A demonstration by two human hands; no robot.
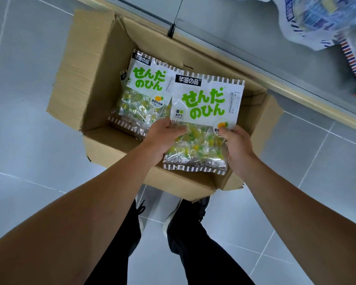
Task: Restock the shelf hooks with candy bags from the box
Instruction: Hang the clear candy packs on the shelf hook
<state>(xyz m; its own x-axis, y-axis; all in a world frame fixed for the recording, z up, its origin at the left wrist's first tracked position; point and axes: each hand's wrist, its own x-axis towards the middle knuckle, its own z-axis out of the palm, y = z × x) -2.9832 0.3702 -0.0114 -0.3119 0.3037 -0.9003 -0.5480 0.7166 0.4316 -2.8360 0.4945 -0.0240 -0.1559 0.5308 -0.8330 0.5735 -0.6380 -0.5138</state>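
Forearms filled the bottom of the view, both reaching up toward 12 o'clock. Left hand gripped the candy bag at its 9 o'clock edge, fingers curled under. Right hand pinched the same bag at its 3 o'clock edge, thumb on the front. Bag was held above the open cardboard box, which sat on the grey tile floor. More bags in the box lay at 10 o'clock from the held one. Shelf edge ran at 2 o'clock. Dark shoes were at 6 o'clock, just below the box.

Grey tiled floor, black shoes, and seemingly blue-striped packets top right.
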